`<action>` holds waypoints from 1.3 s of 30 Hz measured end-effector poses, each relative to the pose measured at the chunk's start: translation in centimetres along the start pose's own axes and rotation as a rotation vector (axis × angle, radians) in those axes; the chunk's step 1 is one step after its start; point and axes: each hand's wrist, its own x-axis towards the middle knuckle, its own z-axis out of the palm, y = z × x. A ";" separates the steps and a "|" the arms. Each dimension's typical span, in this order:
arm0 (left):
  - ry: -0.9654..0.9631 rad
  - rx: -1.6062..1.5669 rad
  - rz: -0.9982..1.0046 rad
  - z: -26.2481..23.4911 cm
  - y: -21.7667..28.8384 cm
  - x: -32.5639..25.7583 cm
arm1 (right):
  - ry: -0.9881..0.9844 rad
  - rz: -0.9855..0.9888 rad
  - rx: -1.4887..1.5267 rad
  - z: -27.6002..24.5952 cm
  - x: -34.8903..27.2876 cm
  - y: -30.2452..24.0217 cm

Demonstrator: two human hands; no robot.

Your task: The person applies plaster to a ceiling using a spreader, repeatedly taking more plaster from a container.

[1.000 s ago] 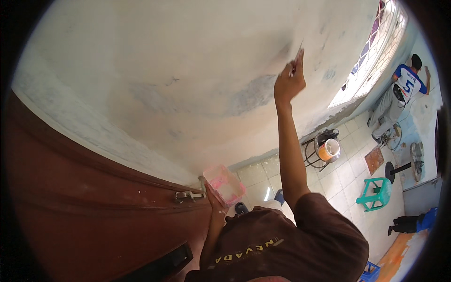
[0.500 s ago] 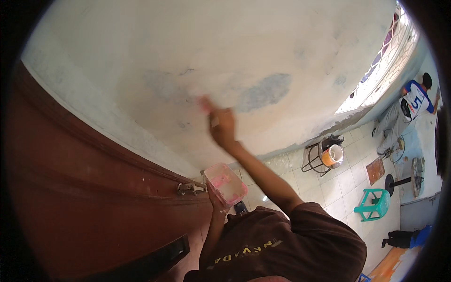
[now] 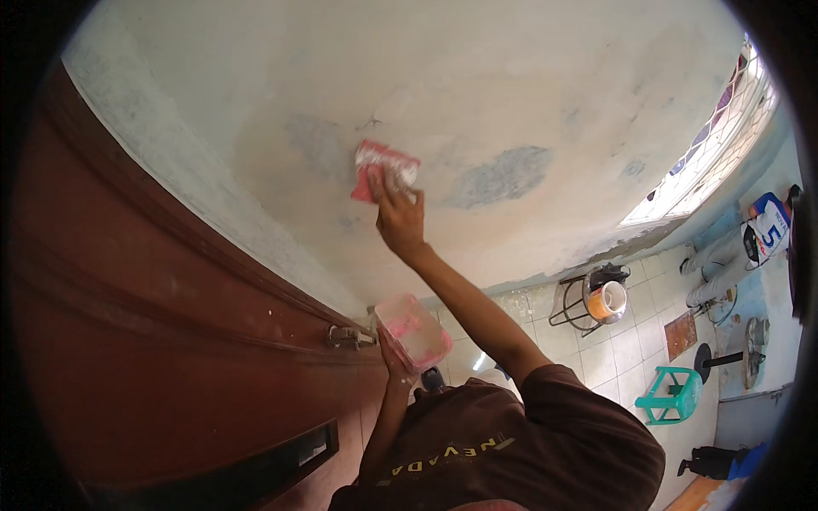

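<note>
My right hand (image 3: 399,220) is reached out to the wall (image 3: 443,94), fingers pressed over a flat pink putty spreader (image 3: 371,177) smeared with white paste. The spreader lies against the wall, beside a grey patch and a small crack. Lower down, my left hand (image 3: 397,364) grips the side of a square pinkish plastic tub (image 3: 417,336) held in front of my chest. Pink and whitish paste coats the tub's inside. Part of the left hand's fingers is hidden behind the tub.
A brown door (image 3: 170,298) with a metal handle (image 3: 345,336) stands close on my left. At right are a round metal stool (image 3: 569,308) bearing an orange-and-white bucket (image 3: 607,300), a green plastic stool (image 3: 673,394), a grilled window (image 3: 707,145) and two other people.
The spreader, blurred before, now shows its broad face with white paste, slightly higher on the wall in my right hand. The tub stays put in my left. A person at right has bent lower.
</note>
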 end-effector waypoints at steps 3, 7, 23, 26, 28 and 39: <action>-0.034 -0.015 -0.036 0.5 -0.6 0.1 | -0.308 -0.029 0.236 -1.1 -3.8 0.8; 0.057 -0.004 -0.014 -0.5 -1.0 0.8 | 0.117 0.118 0.171 -6.6 0.1 6.8; 0.014 0.092 0.044 3.2 0.2 -0.9 | -0.322 0.211 0.503 -2.6 -4.9 0.1; 0.011 -0.048 0.012 0.8 -0.6 1.1 | -0.268 0.722 0.875 -6.3 -6.0 2.6; -0.045 0.005 0.034 2.1 -0.4 0.5 | -0.253 0.988 1.074 -11.2 -5.0 4.1; -0.118 -0.066 0.100 5.5 0.1 0.3 | -0.413 1.152 1.059 -23.8 -8.9 5.1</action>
